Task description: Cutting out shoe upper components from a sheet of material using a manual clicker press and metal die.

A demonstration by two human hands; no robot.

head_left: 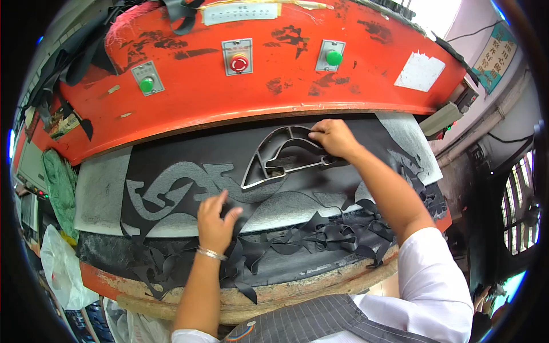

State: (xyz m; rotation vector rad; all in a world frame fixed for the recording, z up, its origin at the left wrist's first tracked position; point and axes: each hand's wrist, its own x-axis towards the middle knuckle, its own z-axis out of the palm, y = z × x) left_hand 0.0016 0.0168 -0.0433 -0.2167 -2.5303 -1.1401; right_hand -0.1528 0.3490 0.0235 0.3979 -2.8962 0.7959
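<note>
My right hand point(336, 137) grips the far right side of a curved metal cutting die point(299, 168), thumb and fingers closed on its wall. The die has an arched outline with inner cross walls and rests on, or just above, a black sheet point(171, 150); I cannot tell which. Curved cut-outs in the sheet show the pale grey cutting board point(98, 197) underneath. Left of the die's pointed corner, my left hand point(216, 222) hovers over the sheet's near edge. It is open, with fingers and thumb apart and nothing in them.
A red press beam point(194, 94) spans the far side, with a red button point(239, 63) and two green buttons point(147, 85) point(334, 58). Black offcuts point(326, 234) lie tangled along the near edge. Plastic bags point(64, 266) hang at the left.
</note>
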